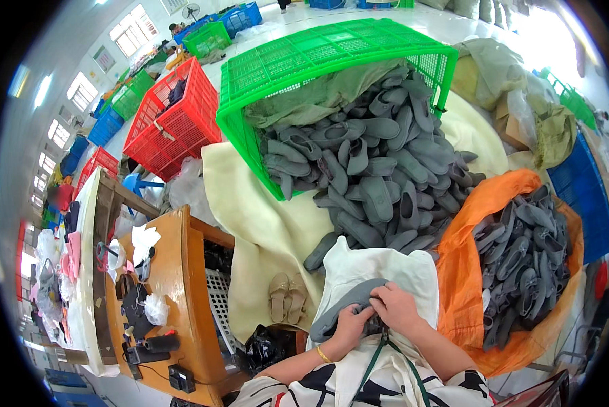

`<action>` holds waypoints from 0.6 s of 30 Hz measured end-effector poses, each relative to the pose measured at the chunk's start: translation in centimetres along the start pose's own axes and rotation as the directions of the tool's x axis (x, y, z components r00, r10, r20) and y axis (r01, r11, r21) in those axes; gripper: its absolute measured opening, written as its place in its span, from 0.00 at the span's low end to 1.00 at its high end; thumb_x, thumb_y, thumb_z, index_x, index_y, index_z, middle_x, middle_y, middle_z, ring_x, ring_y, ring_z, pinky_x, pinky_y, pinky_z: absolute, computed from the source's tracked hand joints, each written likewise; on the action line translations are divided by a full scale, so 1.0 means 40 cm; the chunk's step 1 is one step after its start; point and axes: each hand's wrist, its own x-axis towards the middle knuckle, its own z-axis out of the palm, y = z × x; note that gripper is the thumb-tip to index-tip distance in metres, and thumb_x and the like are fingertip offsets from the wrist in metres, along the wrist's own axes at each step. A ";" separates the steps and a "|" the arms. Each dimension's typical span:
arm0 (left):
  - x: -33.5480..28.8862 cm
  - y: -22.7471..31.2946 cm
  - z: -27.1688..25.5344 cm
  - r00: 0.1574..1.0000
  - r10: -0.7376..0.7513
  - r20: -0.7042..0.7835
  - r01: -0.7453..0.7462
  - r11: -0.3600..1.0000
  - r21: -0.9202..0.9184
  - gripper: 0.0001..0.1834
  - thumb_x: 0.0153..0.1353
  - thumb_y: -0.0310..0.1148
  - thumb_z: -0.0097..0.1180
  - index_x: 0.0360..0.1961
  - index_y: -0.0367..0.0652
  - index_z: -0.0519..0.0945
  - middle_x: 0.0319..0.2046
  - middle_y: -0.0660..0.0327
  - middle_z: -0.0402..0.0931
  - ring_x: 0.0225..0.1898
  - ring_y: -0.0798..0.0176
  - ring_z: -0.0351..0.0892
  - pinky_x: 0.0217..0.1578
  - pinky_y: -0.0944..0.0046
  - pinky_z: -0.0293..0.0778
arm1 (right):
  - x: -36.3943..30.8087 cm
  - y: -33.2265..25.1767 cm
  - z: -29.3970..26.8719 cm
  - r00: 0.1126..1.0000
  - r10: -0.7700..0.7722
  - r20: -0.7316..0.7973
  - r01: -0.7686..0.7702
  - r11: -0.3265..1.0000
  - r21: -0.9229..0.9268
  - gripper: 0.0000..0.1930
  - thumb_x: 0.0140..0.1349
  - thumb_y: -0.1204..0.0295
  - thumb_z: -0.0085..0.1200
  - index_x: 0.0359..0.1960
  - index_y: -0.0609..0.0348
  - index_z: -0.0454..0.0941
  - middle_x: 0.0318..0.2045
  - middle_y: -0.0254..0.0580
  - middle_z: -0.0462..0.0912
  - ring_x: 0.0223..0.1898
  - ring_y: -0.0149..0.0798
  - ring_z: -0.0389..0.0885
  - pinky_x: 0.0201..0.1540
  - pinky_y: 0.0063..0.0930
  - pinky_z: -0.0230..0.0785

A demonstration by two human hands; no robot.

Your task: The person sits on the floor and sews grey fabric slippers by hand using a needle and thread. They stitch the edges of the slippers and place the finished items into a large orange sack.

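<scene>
Over my lap, a grey slip-on shoe (345, 304) lies slantwise in my two hands. My left hand (349, 327), with a gold bracelet at the wrist, is closed round its near side. My right hand (394, 306) grips the end on the right, its fingers bent onto the edge. Part of the shoe is hidden under the fingers. Beneath is a white cloth (348, 261) spread over my lap. Just ahead, a large heap of similar grey shoes (375, 197) spills out of a green plastic crate (338, 51) tipped on its side.
At my right stands an orange sack (463, 271) full of grey shoes. On the left is a wooden table (189, 298) with small items on it. Beige sandals (287, 297) rest on a cream sheet (250, 237). Beyond are a red crate (175, 122) and a blue crate (589, 197).
</scene>
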 end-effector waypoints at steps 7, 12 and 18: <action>0.055 0.055 -0.012 0.934 0.094 0.344 -0.309 0.693 0.651 0.18 0.57 0.41 0.66 0.26 0.36 0.78 0.20 0.58 0.75 0.22 0.71 0.67 0.25 0.65 0.66 | -0.069 0.056 -0.007 0.991 0.131 0.026 -0.132 0.950 0.283 0.05 0.62 0.69 0.57 0.33 0.57 0.77 0.28 0.41 0.78 0.24 0.39 0.80 0.27 0.33 0.70; 0.119 0.167 0.038 0.680 -0.029 0.732 -0.725 0.116 0.679 0.16 0.51 0.40 0.65 0.26 0.35 0.79 0.20 0.50 0.77 0.23 0.54 0.77 0.27 0.54 0.71 | -0.125 0.094 0.000 0.903 0.413 0.120 -0.284 0.363 0.888 0.05 0.70 0.69 0.50 0.36 0.53 0.72 0.32 0.39 0.81 0.21 0.32 0.79 0.23 0.24 0.70; 0.192 0.127 0.077 0.451 -0.516 0.728 -0.811 0.105 0.576 0.15 0.48 0.41 0.64 0.27 0.39 0.83 0.25 0.49 0.79 0.28 0.47 0.79 0.31 0.52 0.73 | -0.182 0.116 0.075 0.803 0.435 0.407 -0.423 -0.063 0.904 0.12 0.75 0.59 0.41 0.37 0.52 0.67 0.25 0.38 0.79 0.21 0.34 0.78 0.22 0.25 0.69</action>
